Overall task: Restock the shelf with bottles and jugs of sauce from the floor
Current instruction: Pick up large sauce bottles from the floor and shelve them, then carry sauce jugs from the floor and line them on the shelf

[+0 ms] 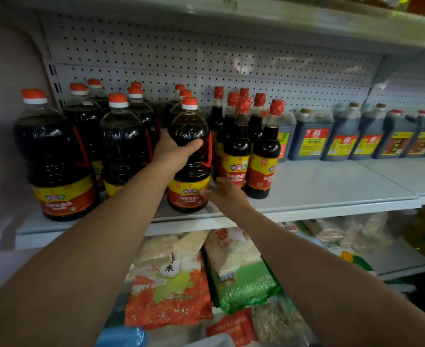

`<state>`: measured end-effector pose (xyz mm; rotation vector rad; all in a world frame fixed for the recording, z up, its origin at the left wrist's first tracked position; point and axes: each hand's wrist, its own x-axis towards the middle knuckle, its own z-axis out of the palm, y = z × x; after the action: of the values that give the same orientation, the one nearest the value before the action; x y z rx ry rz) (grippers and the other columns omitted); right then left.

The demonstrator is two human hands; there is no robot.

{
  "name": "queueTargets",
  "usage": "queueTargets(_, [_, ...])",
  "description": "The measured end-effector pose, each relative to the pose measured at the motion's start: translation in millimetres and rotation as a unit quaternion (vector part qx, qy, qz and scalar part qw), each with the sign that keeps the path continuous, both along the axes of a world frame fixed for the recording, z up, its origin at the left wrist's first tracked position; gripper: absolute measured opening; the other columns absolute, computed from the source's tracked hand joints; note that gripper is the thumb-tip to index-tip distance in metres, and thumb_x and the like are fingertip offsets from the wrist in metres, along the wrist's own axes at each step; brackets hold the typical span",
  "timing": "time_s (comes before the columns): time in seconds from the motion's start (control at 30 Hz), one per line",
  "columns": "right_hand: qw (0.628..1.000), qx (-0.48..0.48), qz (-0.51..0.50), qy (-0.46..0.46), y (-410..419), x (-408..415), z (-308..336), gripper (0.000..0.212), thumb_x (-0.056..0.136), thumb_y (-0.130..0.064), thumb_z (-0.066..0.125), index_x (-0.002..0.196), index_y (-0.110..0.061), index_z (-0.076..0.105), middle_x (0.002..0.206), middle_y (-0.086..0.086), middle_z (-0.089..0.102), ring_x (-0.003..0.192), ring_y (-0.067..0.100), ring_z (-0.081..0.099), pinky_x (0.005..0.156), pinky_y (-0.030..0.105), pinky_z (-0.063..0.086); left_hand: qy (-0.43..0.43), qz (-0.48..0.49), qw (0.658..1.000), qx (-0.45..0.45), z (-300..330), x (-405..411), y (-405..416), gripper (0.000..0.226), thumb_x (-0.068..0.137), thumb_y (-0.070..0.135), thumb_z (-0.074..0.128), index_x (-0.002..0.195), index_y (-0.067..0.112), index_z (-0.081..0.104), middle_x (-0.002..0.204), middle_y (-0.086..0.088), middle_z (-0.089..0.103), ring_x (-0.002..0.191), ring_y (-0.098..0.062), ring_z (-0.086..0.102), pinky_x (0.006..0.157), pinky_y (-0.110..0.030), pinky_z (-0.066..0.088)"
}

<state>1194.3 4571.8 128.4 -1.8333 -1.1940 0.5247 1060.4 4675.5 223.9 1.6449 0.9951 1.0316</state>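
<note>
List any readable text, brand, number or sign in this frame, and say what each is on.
"米": white panel on the red-leaf bag on the lower shelf.
Yellow-and-red label of the large sauce bottle held by the left hand: Chinese characters, too blurred to read.
Slim bottles and jugs: labels unreadable.

Two forearms were visible in the head view, both bare from the lower frame edge to the wrists; no sleeve edge showed within the frame. Left hand (172, 152) was bare: no glove, no ring, no watch or band at the wrist. Right hand (225, 195) was likewise bare, w/o glove, jewellery or strap. Fingernails that showed were short & unpainted. No markings or bandages showed on either arm. Rest of the body was out of frame.
</note>
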Motion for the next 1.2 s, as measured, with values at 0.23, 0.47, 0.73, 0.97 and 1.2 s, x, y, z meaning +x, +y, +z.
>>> queueTargets(0.23, [0.994, 0.008, -0.092, -0.066, -100.2, 41.8, 26.2, 0.060, 0.086, -0.045, 0.078, 0.136, -0.021, 0.056, 0.123, 0.002, 0.067, 0.115, 0.021, 0.062, 0.089, 0.027, 0.044, 0.116, 0.198, 0.967, 0.113, -21.8, 12.4, -70.1, 0.104, 0.079, 0.044, 0.079, 0.156, 0.010, 0.019, 0.160, -0.019, 0.023, 0.146, -0.038, 0.025, 0.117, -0.050, 0.028])
queueTargets(0.47, [0.972, -0.020, -0.192, -0.134, -246.4, 90.5, 57.3, 0.080, 0.079, -0.051, 0.082, 0.147, -0.024, 0.049, 0.144, 0.004, 0.056, 0.131, 0.024, 0.055, 0.097, 0.031, 0.044, 0.128, 0.056, 0.981, 0.133, -47.0, 62.4, -183.4, 0.094, 0.077, 0.037, 0.083, 0.153, 0.019, 0.030, 0.159, -0.017, 0.024, 0.144, -0.038, 0.023, 0.117, -0.048, 0.028])
queueTargets(0.73, [0.934, -0.119, -0.274, -0.197, -462.6, 125.2, 52.6, 0.085, 0.074, -0.058, 0.082, 0.146, -0.030, 0.045, 0.142, 0.005, 0.051, 0.132, 0.029, 0.048, 0.105, 0.039, 0.045, 0.172, -0.143, 0.967, 0.120, -65.1, 121.9, -370.6, 0.078, 0.072, 0.030, 0.086, 0.140, 0.025, 0.048, 0.136, -0.015, 0.046, 0.122, -0.034, 0.051, 0.099, -0.037, 0.044])
queueTargets(0.97, [0.904, -0.178, -0.329, -0.206, -652.2, 127.6, 22.1, 0.080, 0.078, -0.052, 0.081, 0.146, -0.030, 0.045, 0.144, 0.007, 0.047, 0.132, 0.031, 0.046, 0.100, 0.038, 0.044, 0.218, -0.244, 0.935, 0.140, -98.5, 171.8, -533.4, 0.080, 0.066, 0.042, 0.088, 0.135, 0.031, 0.049, 0.138, -0.011, 0.048, 0.124, -0.032, 0.049, 0.099, -0.036, 0.045])
queueTargets(1.2, [0.875, -0.219, -0.402, -0.158, -797.7, 113.0, -25.3, 0.077, 0.077, -0.049, 0.083, 0.142, -0.028, 0.048, 0.144, 0.010, 0.049, 0.131, 0.032, 0.047, 0.105, 0.043, 0.045, 0.246, -0.335, 0.895, 0.161, -138.5, 190.3, -664.0, 0.075, 0.076, 0.038, 0.084, 0.140, 0.025, 0.047, 0.141, -0.013, 0.041, 0.128, -0.031, 0.045, 0.101, -0.036, 0.042])
